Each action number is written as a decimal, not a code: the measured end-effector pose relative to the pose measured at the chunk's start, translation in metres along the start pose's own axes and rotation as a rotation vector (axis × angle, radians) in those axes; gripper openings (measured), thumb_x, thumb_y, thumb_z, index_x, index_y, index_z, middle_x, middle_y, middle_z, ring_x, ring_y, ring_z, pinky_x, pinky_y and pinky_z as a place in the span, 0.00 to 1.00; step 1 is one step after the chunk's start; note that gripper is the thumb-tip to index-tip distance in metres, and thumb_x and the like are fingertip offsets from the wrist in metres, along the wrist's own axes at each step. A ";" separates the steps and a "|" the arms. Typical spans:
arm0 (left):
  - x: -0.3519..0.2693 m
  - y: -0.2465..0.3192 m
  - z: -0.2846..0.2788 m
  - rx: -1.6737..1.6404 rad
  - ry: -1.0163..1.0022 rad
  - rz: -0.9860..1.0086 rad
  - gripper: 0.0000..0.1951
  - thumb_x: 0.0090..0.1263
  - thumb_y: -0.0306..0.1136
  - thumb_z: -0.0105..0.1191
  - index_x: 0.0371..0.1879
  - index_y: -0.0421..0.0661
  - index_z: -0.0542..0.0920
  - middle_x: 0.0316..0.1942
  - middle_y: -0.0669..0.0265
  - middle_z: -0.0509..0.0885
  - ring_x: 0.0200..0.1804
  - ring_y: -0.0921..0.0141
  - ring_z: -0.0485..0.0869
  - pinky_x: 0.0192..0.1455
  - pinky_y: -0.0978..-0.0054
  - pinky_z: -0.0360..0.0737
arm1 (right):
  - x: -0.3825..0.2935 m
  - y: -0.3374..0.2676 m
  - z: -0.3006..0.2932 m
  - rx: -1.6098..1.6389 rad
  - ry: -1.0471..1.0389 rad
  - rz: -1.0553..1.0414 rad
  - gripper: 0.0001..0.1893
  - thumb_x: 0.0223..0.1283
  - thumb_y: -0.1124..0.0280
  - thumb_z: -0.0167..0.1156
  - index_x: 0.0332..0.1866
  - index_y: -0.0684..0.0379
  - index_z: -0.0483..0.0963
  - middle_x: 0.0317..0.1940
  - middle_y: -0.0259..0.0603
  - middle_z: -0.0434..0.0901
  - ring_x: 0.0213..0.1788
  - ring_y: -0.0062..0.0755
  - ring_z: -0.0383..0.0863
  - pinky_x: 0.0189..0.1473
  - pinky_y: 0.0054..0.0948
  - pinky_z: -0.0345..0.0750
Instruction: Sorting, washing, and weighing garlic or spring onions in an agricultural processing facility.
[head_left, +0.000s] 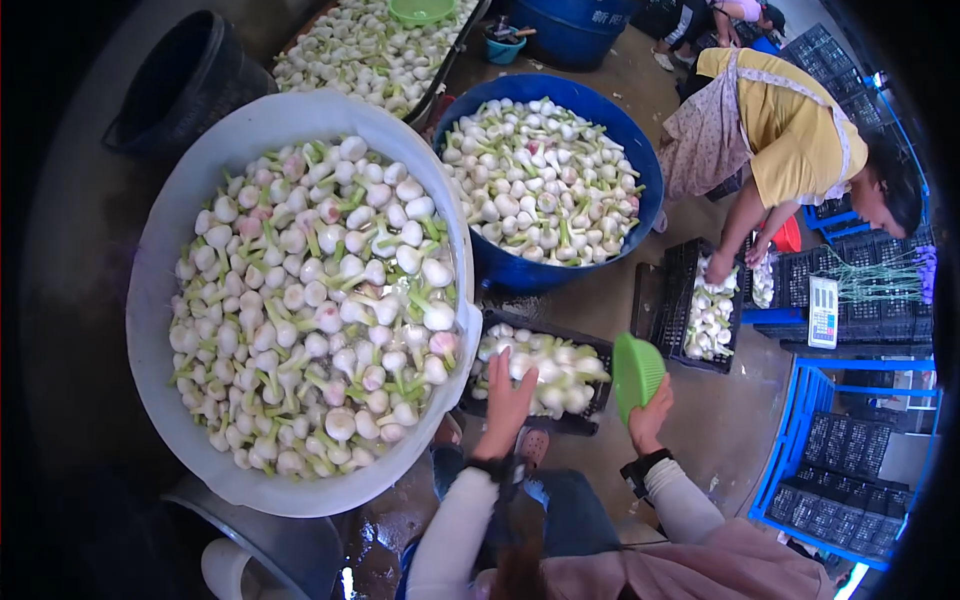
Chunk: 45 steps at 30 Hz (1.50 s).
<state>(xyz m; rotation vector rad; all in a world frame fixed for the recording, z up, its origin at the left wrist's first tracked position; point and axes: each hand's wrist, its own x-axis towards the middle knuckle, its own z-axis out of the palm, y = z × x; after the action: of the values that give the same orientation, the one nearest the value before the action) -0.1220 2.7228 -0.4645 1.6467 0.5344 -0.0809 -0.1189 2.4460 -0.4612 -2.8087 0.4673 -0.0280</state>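
Note:
My right hand (651, 416) grips the rim of a green plastic basket (634, 375), which is tipped on its side at the right of a black plastic crate (598, 420). Garlic bulbs (555, 367) with short green stems fill that crate, some of them blurred. Over the crate's left part, my left hand (508, 397) is raised with fingers apart and nothing in it. To the left stands a large white tub (169, 322) of garlic bulbs in water. Both my wrists wear dark bands.
A blue barrel (651, 176) full of garlic stands beyond the crate. At right, a co-worker (799, 127) in yellow bends over another garlic crate (726, 364). A scale display (823, 311), a blue metal rack (784, 435) and a dark bucket (187, 90) surround the wet floor (675, 480).

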 end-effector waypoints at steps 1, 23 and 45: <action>-0.012 0.024 -0.030 -0.274 -0.204 -0.101 0.25 0.68 0.35 0.49 0.61 0.37 0.63 0.57 0.58 0.71 0.59 0.66 0.70 0.60 0.76 0.65 | 0.014 0.008 -0.005 0.091 0.014 0.025 0.41 0.40 0.88 0.47 0.67 0.58 0.49 0.59 0.51 0.60 0.61 0.46 0.61 0.62 0.39 0.60; -0.054 -0.223 -0.326 0.200 1.195 -0.996 0.26 0.61 0.40 0.51 0.59 0.48 0.65 0.53 0.53 0.61 0.51 0.58 0.66 0.52 0.63 0.68 | -0.111 -0.476 0.139 -0.196 -0.791 -1.100 0.47 0.37 0.81 0.60 0.68 0.43 0.48 0.64 0.49 0.54 0.56 0.66 0.63 0.46 0.46 0.78; -0.024 -0.247 -0.328 -0.035 0.909 -0.641 0.24 0.68 0.42 0.42 0.60 0.41 0.63 0.59 0.48 0.64 0.62 0.52 0.60 0.62 0.57 0.59 | -0.065 -0.426 0.250 0.331 -1.581 -0.802 0.36 0.45 0.84 0.49 0.66 0.60 0.54 0.58 0.40 0.67 0.59 0.29 0.64 0.62 0.27 0.61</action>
<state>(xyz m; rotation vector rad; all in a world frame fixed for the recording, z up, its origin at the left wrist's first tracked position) -0.3212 3.0416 -0.6311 1.3552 1.7304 0.2211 -0.0305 2.9230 -0.5750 -1.6859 -0.8898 1.5367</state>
